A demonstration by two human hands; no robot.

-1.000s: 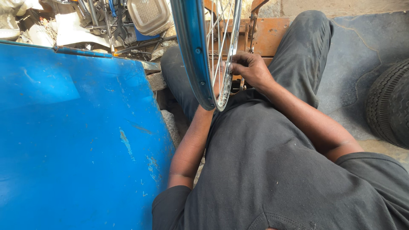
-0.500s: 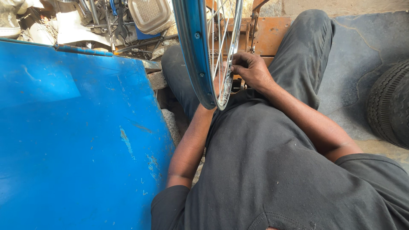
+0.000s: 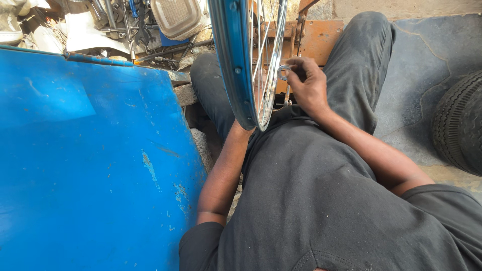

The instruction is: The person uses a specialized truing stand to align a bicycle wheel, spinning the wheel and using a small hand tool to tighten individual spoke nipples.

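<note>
One bicycle wheel, its rim blue and its spokes thin and silvery, stands upright on edge between the knees of a seated person in dark trousers and a dark shirt. The right hand is just beside the spokes, fingers pinched narrowly on a small metal ring-shaped tool that touches the spokes near the rim. The left hand is hidden behind the rim (only the forearm shows, running up to the wheel's lower edge), so I cannot tell whether it grips anything. A large blue painted panel fills the left side, close against the person's left arm. Beyond its top edge lies a jumble of metal parts and a grey pedal. A black tyre rests at the right edge, well apart from the wheel
</note>
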